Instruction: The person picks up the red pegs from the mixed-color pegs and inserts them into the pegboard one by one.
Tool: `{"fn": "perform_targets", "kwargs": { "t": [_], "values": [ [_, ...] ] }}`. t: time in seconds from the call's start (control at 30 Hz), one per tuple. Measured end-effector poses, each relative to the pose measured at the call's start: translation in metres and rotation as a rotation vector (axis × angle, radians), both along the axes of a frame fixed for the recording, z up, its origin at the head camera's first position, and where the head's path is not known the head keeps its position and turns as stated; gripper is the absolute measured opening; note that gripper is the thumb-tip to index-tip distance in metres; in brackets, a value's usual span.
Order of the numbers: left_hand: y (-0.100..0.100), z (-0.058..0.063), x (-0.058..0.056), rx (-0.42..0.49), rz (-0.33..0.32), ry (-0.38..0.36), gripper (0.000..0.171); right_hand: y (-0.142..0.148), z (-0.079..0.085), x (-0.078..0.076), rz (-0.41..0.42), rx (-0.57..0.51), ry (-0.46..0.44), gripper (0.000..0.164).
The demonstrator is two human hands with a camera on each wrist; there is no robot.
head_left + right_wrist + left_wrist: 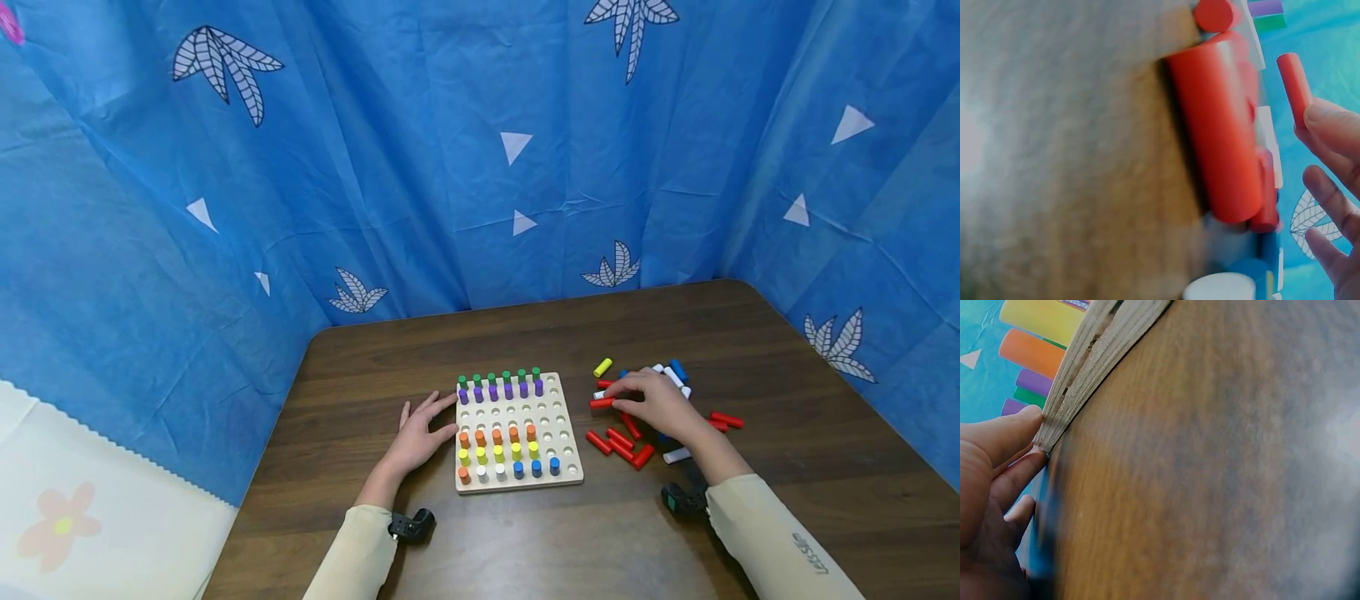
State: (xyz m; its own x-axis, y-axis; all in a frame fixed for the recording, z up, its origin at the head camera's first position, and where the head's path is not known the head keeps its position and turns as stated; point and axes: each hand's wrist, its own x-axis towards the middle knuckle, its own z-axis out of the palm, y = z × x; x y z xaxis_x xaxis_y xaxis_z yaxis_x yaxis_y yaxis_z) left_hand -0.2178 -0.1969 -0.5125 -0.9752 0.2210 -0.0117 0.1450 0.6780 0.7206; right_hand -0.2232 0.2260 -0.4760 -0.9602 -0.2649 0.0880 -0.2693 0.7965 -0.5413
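Note:
A pale wooden pegboard [510,415] holds rows of green, purple, orange and yellow pegs, and its front row has one orange, two white and three blue pegs. My left hand [418,437] touches the board's left side with fingers spread; in the left wrist view its thumb [1019,425] lies at the board's corner. Over the loose pegs, my right hand [660,402] pinches a red peg [1294,87] between thumb and index finger, the other fingers loose. The red peg is raised and tilted in the right wrist view.
Right of the board lie several loose red pegs [621,439], white pegs [672,377], blue pegs [678,370] and one yellow peg [603,367]. The dark wooden table [375,367] meets a blue curtain [420,167] at its back edge.

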Motion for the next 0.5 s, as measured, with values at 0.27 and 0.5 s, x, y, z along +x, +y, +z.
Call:
{"fn": "perform_targets", "kwargs": {
  "t": [0.27, 0.5],
  "values": [
    [-0.001, 0.0, 0.0, -0.003, 0.003, -0.001, 0.053, -0.007, 0.013, -0.002, 0.003, -0.043, 0.006, 0.018],
    [-0.001, 0.0, 0.0, -0.011, -0.004, 0.006, 0.053, -0.013, 0.02, -0.003, -0.009, -0.069, 0.019, 0.02]
  ]
}}
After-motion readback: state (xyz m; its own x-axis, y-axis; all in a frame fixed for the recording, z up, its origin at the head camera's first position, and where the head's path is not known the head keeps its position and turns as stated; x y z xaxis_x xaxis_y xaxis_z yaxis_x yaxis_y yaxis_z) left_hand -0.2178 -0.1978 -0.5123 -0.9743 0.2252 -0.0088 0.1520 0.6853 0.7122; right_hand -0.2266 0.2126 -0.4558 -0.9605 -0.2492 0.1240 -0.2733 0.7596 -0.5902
